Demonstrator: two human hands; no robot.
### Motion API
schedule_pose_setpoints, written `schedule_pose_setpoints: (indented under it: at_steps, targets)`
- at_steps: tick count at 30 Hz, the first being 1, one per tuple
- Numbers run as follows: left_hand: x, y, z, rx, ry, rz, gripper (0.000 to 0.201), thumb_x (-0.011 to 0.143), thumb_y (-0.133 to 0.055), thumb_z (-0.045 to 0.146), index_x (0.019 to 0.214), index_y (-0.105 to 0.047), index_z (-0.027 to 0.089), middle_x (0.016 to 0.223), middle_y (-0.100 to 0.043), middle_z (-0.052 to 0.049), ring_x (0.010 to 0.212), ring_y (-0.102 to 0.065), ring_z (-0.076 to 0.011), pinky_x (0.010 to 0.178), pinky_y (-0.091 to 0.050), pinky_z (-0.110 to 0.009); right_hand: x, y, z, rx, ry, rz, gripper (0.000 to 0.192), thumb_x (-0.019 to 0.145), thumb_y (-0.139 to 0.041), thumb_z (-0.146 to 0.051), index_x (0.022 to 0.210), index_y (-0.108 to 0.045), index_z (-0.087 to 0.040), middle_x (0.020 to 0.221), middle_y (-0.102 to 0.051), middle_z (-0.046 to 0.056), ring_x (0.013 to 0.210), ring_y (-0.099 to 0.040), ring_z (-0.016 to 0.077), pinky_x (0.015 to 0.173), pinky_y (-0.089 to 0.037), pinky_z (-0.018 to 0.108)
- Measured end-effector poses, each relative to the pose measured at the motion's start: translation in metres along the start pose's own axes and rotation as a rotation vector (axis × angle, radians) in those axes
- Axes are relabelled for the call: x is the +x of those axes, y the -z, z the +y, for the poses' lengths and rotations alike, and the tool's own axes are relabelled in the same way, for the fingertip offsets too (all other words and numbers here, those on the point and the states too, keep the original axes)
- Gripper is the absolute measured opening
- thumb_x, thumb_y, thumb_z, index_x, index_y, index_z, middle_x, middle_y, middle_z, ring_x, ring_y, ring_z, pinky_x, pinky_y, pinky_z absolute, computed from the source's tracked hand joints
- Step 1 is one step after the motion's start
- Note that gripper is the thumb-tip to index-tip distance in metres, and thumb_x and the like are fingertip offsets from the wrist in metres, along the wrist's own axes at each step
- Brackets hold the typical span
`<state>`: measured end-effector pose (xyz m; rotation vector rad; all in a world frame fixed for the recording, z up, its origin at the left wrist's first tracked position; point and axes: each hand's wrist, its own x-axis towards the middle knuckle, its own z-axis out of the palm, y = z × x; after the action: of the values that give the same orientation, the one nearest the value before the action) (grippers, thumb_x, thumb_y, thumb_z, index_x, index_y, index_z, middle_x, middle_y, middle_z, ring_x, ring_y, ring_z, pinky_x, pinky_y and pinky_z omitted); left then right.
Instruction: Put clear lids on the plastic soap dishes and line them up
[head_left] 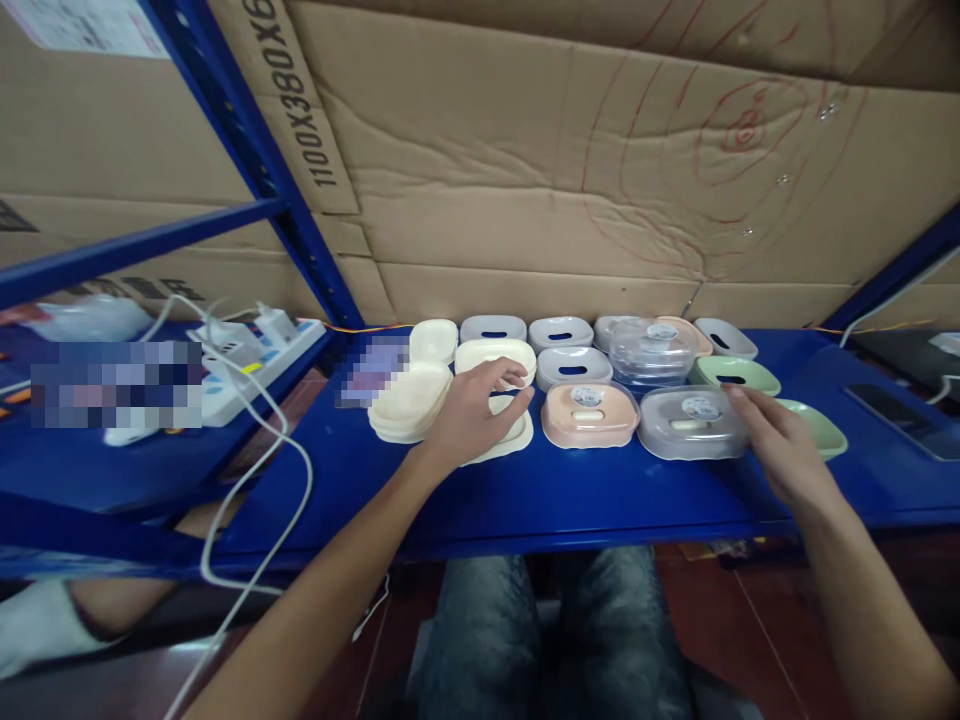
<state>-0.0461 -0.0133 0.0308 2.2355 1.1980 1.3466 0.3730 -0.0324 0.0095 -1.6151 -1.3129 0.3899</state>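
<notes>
Above a cream soap dish part (514, 440) hovers my left hand (480, 410), its thumb and fingers curved and apart with nothing between them. Beside it is a stack of cream trays (405, 405). My right hand (784, 440) grips the right end of a grey soap box (694, 440) with a clear lid and a round label; part of the grip is hidden. To that box's left sits a peach soap box (590, 425), also lidded and labelled. Green dishes (821, 430) lie by my right hand, one partly behind it.
Behind are grey slotted trays (561, 335) and stacked clear lids (652, 350). A phone-like dark slab (904, 420) lies at the right. White power strips (255, 375) and cables (307, 480) are at the left, by a blue upright (240, 130). Cardboard (480, 220) closes the back.
</notes>
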Motion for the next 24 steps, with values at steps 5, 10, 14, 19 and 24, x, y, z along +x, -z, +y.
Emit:
schedule_pose_setpoints:
  at_steps: [5, 10, 14, 19, 24]
  targets:
    - [-0.002, -0.004, -0.005, 0.106, -0.082, -0.069, 0.01, 0.102, -0.069, 0.029, 0.111, -0.069, 0.023, 0.107, -0.081, -0.004, 0.099, -0.076, -0.0217, 0.097, -0.061, -0.041, -0.004, -0.011, -0.001, -0.326, 0.144, -0.028, 0.085, 0.091, -0.067, -0.081, 0.144, -0.069, -0.014, 0.143, -0.074, 0.023, 0.135, -0.068, 0.0446, 0.119, -0.051, 0.063]
    - [-0.003, -0.006, -0.006, 0.182, -0.115, -0.111, 0.009, 0.104, -0.066, 0.028, 0.111, -0.067, 0.023, 0.106, -0.08, -0.006, 0.108, -0.075, -0.0252, 0.101, -0.059, -0.044, -0.011, -0.022, -0.003, -0.385, 0.283, 0.003, 0.084, 0.1, -0.052, -0.082, 0.142, -0.069, -0.011, 0.14, -0.074, 0.026, 0.136, -0.068, 0.0457, 0.118, -0.052, 0.063]
    - [-0.003, -0.004, -0.005, 0.227, -0.107, -0.146, 0.015, 0.104, -0.064, 0.028, 0.118, -0.067, 0.022, 0.108, -0.079, -0.007, 0.112, -0.074, -0.0271, 0.103, -0.058, -0.045, -0.011, -0.024, -0.013, -0.403, 0.362, 0.056, 0.076, 0.101, -0.056, -0.074, 0.14, -0.07, -0.011, 0.134, -0.075, 0.026, 0.13, -0.07, 0.0443, 0.114, -0.054, 0.064]
    - [-0.002, 0.002, -0.007, 0.241, -0.089, -0.16, 0.017, 0.105, -0.061, 0.03, 0.119, -0.066, 0.022, 0.117, -0.079, -0.008, 0.119, -0.071, -0.028, 0.107, -0.056, -0.046, 0.001, -0.019, -0.051, -0.407, 0.504, 0.105, 0.061, 0.102, -0.063, -0.06, 0.142, -0.07, -0.014, 0.135, -0.074, 0.022, 0.121, -0.071, 0.036, 0.11, -0.056, 0.053]
    - [-0.004, 0.017, -0.008, 0.295, -0.062, -0.329, 0.023, 0.101, -0.066, 0.037, 0.119, -0.068, 0.022, 0.125, -0.076, -0.009, 0.127, -0.065, -0.0316, 0.115, -0.051, -0.052, 0.021, 0.019, -0.062, -0.583, 0.601, 0.01, 0.053, 0.105, -0.059, -0.055, 0.14, -0.072, -0.016, 0.135, -0.074, 0.022, 0.124, -0.07, 0.0343, 0.11, -0.053, 0.045]
